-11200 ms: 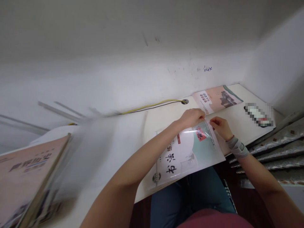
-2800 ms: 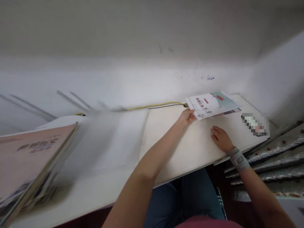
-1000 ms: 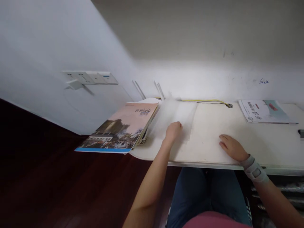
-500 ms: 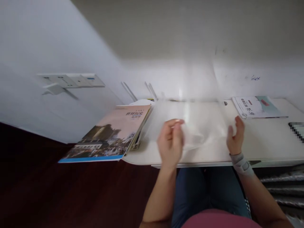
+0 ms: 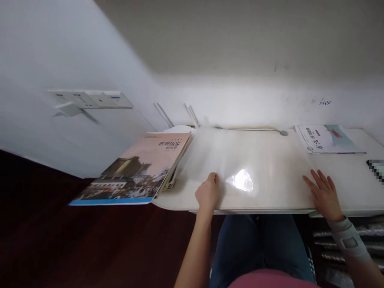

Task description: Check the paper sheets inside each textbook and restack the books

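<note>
A clear plastic sheet (image 5: pixel 243 180) lies over the white desk, with a bright glare near its middle. It is hard to see where its edges run. My left hand (image 5: pixel 208 193) is closed at the near left part of the sheet, fingers curled and apparently gripping it; the fingertips are hidden. Flat on the right side is my right hand (image 5: pixel 324 194), its fingers spread and holding nothing. It wears a grey wrist band (image 5: pixel 349 242) and rests at the sheet's right part.
To the left, a history book (image 5: pixel 135 168) tops a stack that overhangs the desk (image 5: pixel 180 200). A thinner book (image 5: pixel 330 139) lies at the back right, with a dark-edged, pixelated object (image 5: pixel 376 170) nearer. A cable (image 5: pixel 252 128) runs along the wall below a socket panel (image 5: pixel 102 100).
The plastic sheet has come down from a raised position onto the desk. My left hand has lowered; my right hand has moved right and down, and now lies flat with spread fingers.
</note>
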A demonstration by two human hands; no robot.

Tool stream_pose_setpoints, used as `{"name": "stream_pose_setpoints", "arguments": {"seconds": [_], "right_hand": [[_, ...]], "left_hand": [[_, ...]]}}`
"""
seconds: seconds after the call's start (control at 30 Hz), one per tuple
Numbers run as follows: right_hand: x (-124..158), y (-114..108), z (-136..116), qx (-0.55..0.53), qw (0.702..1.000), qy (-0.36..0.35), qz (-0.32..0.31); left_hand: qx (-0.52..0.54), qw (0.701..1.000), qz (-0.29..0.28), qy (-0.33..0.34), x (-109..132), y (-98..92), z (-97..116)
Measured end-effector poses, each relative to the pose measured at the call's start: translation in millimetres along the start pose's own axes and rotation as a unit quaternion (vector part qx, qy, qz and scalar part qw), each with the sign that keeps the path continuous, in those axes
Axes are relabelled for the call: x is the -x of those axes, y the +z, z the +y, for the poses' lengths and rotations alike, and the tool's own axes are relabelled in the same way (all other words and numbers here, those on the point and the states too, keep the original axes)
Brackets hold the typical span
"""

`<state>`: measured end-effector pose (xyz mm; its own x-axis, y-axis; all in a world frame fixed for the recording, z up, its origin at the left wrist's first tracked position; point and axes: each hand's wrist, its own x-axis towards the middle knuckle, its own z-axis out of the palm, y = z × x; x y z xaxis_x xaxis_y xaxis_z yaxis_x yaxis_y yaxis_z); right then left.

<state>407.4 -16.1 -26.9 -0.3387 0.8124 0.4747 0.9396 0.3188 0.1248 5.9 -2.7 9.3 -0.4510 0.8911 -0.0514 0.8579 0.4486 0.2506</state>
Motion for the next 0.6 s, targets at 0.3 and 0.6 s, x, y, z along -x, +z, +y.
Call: {"name": "stream_pose_setpoints", "arguments": {"seconds": [0.3, 0.6], "right_hand": [[7.2, 26.3, 20.8, -0.049, 0.988, -0.023, -0.148], [-31.2, -15.6, 8.8, -0.042, 0.998, -0.042, -0.031]], "left_hand": [[-0.048, 0.999, -0.021, 0.013, 4.3, -4.6, 7.0], [-0.078, 0.986, 0.129, 0.075, -3.5, -96.0, -13.5]]}}
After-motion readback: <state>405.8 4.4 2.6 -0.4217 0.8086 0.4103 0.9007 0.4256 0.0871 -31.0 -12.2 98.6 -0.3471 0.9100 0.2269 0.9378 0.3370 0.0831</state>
